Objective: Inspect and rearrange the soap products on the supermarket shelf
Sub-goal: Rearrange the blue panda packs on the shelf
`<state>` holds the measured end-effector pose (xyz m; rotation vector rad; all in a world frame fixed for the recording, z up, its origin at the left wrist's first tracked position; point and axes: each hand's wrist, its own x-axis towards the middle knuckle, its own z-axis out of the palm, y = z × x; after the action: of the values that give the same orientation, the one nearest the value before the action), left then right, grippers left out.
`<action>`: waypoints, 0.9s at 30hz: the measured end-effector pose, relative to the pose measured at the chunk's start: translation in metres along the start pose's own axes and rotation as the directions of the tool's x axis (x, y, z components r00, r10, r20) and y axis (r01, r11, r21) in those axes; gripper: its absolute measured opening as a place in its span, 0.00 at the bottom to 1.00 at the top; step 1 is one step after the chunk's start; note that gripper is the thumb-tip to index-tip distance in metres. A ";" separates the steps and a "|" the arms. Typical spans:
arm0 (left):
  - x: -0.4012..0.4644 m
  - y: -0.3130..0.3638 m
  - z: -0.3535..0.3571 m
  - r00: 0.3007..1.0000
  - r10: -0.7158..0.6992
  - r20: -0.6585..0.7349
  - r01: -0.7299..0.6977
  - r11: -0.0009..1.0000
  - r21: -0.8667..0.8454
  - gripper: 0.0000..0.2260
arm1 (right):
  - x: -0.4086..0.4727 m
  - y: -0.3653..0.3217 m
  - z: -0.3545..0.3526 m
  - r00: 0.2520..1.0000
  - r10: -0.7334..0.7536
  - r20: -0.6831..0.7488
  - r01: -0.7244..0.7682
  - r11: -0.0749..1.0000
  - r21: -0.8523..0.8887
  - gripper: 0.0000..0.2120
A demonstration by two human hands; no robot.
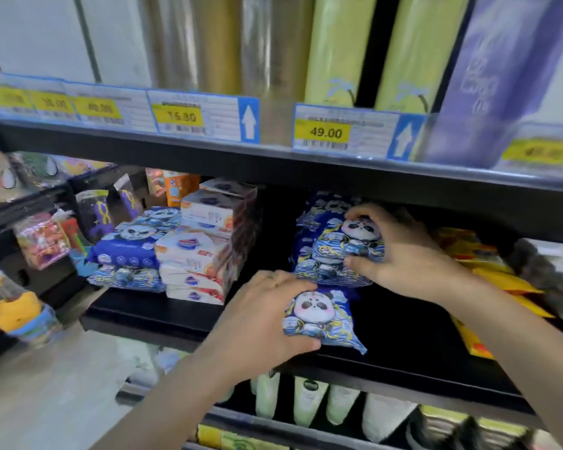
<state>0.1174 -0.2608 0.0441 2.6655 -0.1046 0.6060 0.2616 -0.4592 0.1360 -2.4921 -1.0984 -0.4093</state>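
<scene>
While the left hand (pixel 267 323) clamps a near panda soap packet (pixel 322 316), the right hand (pixel 400 251) grips the packet stack (pixel 332 248) just beyond.

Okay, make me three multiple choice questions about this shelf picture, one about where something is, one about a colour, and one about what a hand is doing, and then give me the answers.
1. Where does the stack of white boxed soap bars stand?
A. Left of both hands, on the same black shelf
B. On the top shelf beside the rolls
C. On the floor

2. What colour is the field behind the price 49.00 on the shelf price tag?
A. Red
B. Yellow
C. Green

3. What is the left hand doing?
A. Hanging free
B. Pointing at a tag
C. Gripping a blue soft panda-print pack at the shelf's front

Answers: 1 A, the boxes sit left of the hands on the black shelf. 2 B, the price sits on yellow. 3 C, its fingers and thumb curl round the pack, while the right hand holds another panda pack behind.
</scene>
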 end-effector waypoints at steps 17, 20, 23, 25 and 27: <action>0.018 0.013 0.031 0.997 -0.067 -0.046 0.071 0.992 0.104 0.37 | 0.031 0.000 0.034 0.996 0.014 0.091 0.001 0.987 -0.159 0.30; 0.016 0.014 0.031 0.997 -0.072 -0.037 0.076 0.989 0.125 0.38 | 0.027 -0.003 0.030 0.993 0.037 0.115 -0.019 0.989 -0.149 0.34; 0.013 0.015 0.027 0.997 -0.061 -0.048 0.068 0.983 0.168 0.39 | 0.021 -0.005 0.023 0.994 0.037 0.105 -0.024 0.992 -0.126 0.37; 0.011 0.015 0.025 0.997 -0.056 -0.058 0.065 0.984 0.169 0.39 | 0.016 -0.005 0.021 0.995 0.039 0.093 -0.026 0.990 -0.136 0.38; 0.008 0.016 0.023 0.996 -0.050 -0.070 0.061 0.986 0.157 0.38 | 0.011 -0.006 0.020 0.997 0.030 0.068 -0.020 0.990 -0.138 0.39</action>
<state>0.1311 -0.2842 0.0348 2.7872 0.0382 0.7102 0.2670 -0.4393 0.1245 -2.6563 -1.0989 -0.4055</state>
